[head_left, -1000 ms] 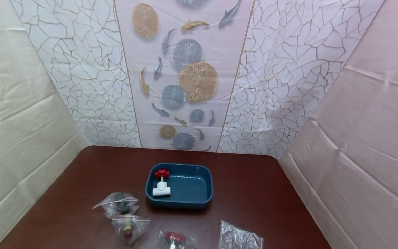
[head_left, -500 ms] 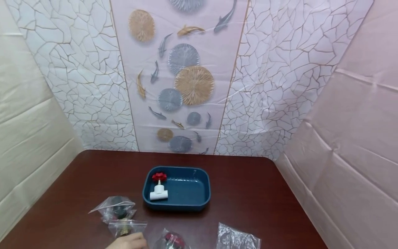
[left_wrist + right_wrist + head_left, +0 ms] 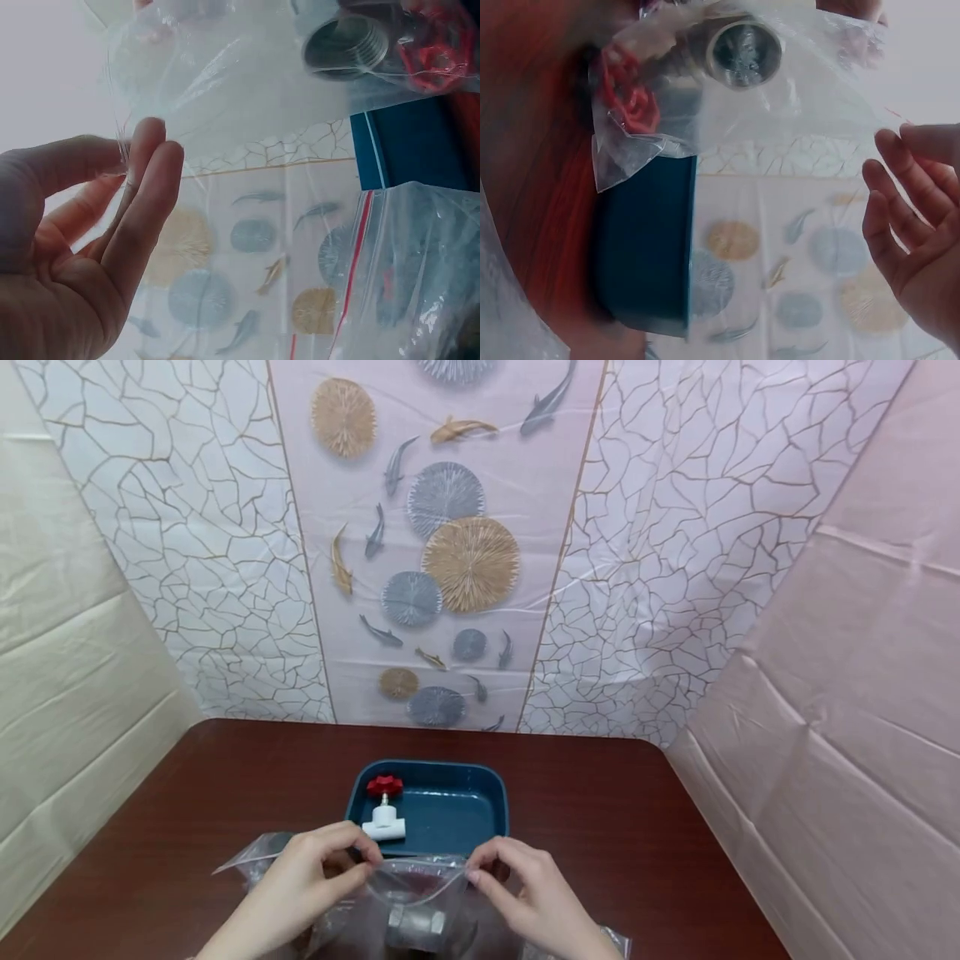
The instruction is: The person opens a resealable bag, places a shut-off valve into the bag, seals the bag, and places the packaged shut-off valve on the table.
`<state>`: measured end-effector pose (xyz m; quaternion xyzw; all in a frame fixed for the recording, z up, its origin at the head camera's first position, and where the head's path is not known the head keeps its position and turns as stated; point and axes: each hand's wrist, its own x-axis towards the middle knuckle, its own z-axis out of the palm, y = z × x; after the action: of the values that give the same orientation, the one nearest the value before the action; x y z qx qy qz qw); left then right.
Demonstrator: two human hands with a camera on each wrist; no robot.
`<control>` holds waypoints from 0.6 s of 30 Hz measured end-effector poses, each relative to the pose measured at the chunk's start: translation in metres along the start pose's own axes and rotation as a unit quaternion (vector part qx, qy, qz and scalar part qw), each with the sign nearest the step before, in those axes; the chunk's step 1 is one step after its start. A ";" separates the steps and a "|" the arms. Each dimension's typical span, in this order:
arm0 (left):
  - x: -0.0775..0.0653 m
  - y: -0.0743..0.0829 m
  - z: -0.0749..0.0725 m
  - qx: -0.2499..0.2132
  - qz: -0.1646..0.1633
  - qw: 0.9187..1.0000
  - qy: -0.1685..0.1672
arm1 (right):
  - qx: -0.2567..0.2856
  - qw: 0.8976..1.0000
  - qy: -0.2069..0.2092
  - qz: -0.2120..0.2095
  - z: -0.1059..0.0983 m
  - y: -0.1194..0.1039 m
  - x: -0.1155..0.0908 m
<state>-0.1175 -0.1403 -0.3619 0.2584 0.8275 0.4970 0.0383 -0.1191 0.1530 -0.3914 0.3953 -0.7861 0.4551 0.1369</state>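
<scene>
A clear zip bag (image 3: 420,893) hangs between my two hands in front of the tray, held by its upper edge. My left hand (image 3: 311,868) pinches one top corner between thumb and fingers, and my right hand (image 3: 528,889) pinches the opposite corner. Inside lies a metal valve (image 3: 346,46), its threaded opening facing the left wrist camera. Its red handwheel (image 3: 630,94) shows at the bag's bottom in both wrist views. The bag's mouth appears as a curved, slightly parted line in the head view.
A blue tray (image 3: 480,768) stands behind the hands, holding a white tee valve (image 3: 384,822) with a red handwheel. Other bagged parts (image 3: 258,852) lie at left, partly behind the left hand. Another clear bag (image 3: 618,939) is mostly covered by the right forearm.
Both hands have come into view from below. The bag with the red-handled valve, earlier low at the front of the table, is now raised and held at its two top corners.
</scene>
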 end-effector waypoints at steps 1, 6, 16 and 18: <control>0.003 -0.001 0.000 -0.007 -0.013 1.000 0.004 | 0.006 1.000 0.004 0.025 0.000 0.002 0.001; 0.009 -0.005 -0.001 -0.020 -0.035 0.999 0.016 | 0.007 0.994 0.012 0.109 -0.002 0.010 0.004; 0.007 -0.015 0.000 -0.061 -0.016 0.998 -0.014 | 0.038 0.978 0.030 0.204 -0.014 -0.018 0.016; 0.008 -0.018 0.001 -0.062 -0.009 0.998 -0.009 | 0.044 0.974 0.032 0.219 -0.015 -0.018 0.016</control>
<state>-0.1310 -0.1426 -0.3764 0.2527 0.7967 0.5450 0.0660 -0.1184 0.1522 -0.3627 0.2047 -0.8281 0.5203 0.0419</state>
